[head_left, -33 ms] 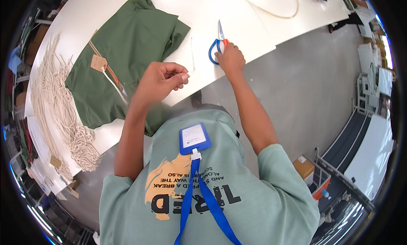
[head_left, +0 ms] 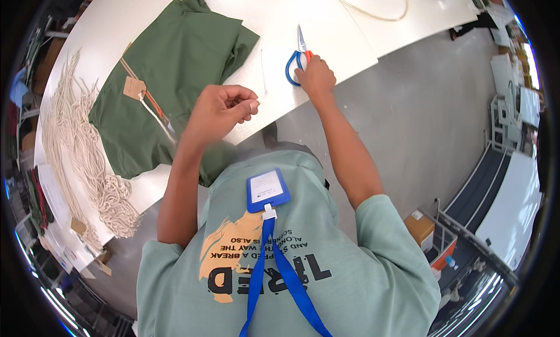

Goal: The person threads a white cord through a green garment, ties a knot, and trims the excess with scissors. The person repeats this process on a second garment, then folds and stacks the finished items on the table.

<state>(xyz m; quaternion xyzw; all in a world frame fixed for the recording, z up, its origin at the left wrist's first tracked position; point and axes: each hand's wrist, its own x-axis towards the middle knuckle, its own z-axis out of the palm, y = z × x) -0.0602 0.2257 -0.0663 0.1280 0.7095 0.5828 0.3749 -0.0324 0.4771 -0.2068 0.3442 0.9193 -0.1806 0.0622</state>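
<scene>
Barely a Flicker at the Bench

And it's almost a standstill! Over the last instant the white table (head_left: 344, 42) and what lies on it slip a touch leftward in view, likely a small shift of the wearer. As I judge it, the work has not advanced a step.

The blue-and-orange-handled scissors (head_left: 302, 45) lie near the table's front edge, blades pointing away. The right hand (head_left: 318, 79) has its fingers curled over the orange handle, thumb at the blue loop — a close grip.

Across to the left hand (head_left: 219, 112): thumb and forefinger pinched together, a pale speck at the tips. Thread or nail? I cannot tell. A thin white strand (head_left: 263, 69) lies just beyond those fingers.

The folded dark green fabric (head_left: 175, 57) sits at the left, partly behind the left wrist, bearing a tan hang tag (head_left: 135, 87) and a white twisted cord (head_left: 153, 111). Further left — a great spill of cream cords (head_left: 87, 144), running to the table's edge.
</scene>
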